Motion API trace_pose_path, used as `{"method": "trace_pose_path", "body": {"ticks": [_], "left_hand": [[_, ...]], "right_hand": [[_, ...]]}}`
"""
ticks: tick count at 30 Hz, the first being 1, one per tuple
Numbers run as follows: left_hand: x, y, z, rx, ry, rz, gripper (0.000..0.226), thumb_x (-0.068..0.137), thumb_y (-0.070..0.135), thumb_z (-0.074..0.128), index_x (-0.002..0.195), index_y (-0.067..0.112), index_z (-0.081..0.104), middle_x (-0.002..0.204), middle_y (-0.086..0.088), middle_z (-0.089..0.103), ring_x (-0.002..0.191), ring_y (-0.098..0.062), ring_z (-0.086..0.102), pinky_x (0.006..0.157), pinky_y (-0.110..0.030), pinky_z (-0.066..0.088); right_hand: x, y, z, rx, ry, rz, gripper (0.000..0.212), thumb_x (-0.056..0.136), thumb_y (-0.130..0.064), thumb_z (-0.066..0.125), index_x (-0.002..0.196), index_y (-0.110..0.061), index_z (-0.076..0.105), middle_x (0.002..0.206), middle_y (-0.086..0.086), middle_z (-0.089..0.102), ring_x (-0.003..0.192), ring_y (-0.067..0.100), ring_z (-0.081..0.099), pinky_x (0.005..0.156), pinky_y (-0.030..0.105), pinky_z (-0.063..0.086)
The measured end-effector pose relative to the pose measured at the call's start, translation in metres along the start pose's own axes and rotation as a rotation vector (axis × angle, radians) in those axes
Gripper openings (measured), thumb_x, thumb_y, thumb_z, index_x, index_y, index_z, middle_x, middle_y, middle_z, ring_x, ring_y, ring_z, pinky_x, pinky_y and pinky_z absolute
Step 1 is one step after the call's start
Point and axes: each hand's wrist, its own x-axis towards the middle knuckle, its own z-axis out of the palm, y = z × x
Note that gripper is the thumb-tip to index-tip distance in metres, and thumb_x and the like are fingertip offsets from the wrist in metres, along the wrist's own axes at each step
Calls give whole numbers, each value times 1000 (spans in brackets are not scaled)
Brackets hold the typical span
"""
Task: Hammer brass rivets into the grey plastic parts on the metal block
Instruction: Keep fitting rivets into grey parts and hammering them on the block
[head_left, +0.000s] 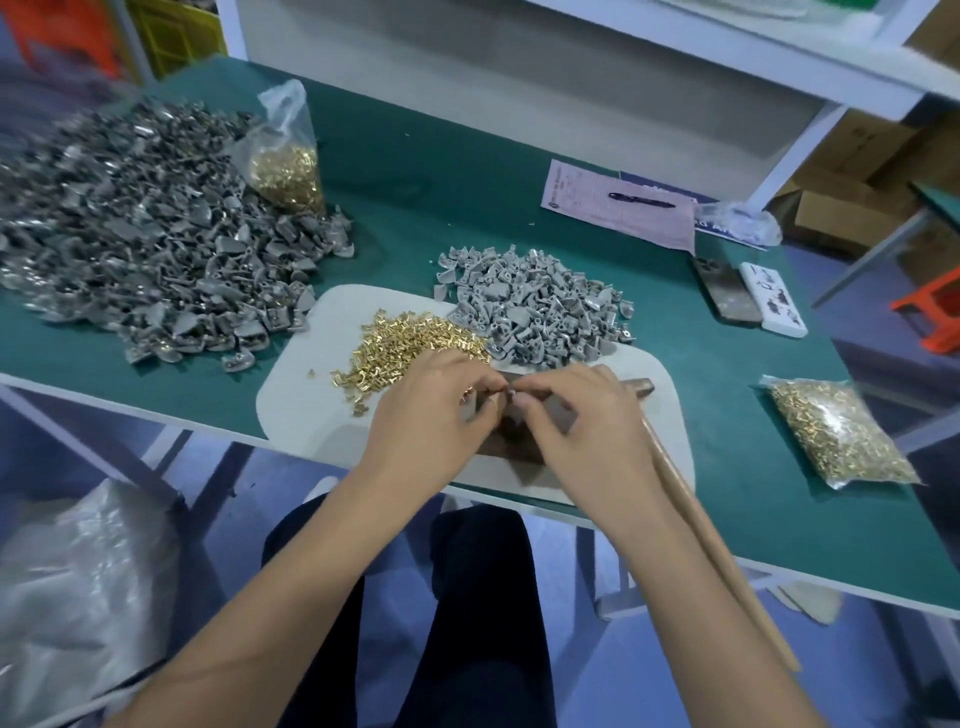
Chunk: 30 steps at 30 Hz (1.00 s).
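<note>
A green table (467, 156) below white shelving carries a pale mat (311, 405). Over the metal block (511, 441), left hand (431, 410) and right hand (582, 421) meet fingertip to fingertip, together pinching a small grey plastic part (470, 408).

Both hands — left (431, 410), right (576, 421) — fingertips pinched together.

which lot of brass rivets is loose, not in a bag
The loose rivet pile on the white mat, just beyond the left hand. The other two lots are in clear plastic bags.
</note>
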Motion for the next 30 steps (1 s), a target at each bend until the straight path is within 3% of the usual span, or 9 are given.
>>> {"method": "trace_pose_path", "body": {"ticks": [7,14,18,21,25,28,30], "left_hand": [[-8,-50,-48,-5,119,-207,12,88,29,68,96,38,67,94,21,65,94,-2,57,79,-32,51],[-7,-118,-111,110,234,-422,15,91,42,65,105,41,60,93,23,62,95,-4,58,72,-32,50],[1,-148,-138,349,322,-506,26,90,42,67,115,36,61,108,16,63,111,-14,50,72,-33,46],[8,-161,-148,365,282,-541,29,90,37,67,118,33,63,115,11,64,117,-17,48,79,-35,48],[6,-156,-148,261,287,-412,22,91,25,67,112,31,68,104,13,64,101,-11,56,78,-32,50],[-3,-143,-141,99,174,-374,27,90,23,67,113,35,66,93,18,62,75,6,54,64,-24,44],[-11,-130,-136,-16,62,-381,22,90,30,68,109,39,65,89,21,64,72,12,54,62,-18,42]], "right_hand": [[52,-52,59,108,-154,-87,13,91,-21,71,100,-29,77,98,-13,72,97,16,63,93,48,48],[118,-123,132,177,-295,-131,10,88,-23,66,87,-30,72,82,-14,69,81,13,63,77,39,55],[155,-155,164,128,-307,-174,10,89,-27,63,89,-30,72,83,-13,71,84,15,65,77,38,56],[174,-168,182,83,-316,-172,11,91,-29,62,90,-31,73,85,-12,71,86,16,66,79,39,56],[176,-170,197,72,-360,-197,8,93,-29,67,94,-29,75,89,-9,74,89,18,67,82,38,55],[168,-158,193,182,-322,-200,11,94,-21,67,100,-25,75,95,-10,72,90,13,64,84,38,54],[160,-143,179,298,-268,-171,15,96,-17,64,103,-26,74,94,-14,70,86,3,62,80,24,51]]}}
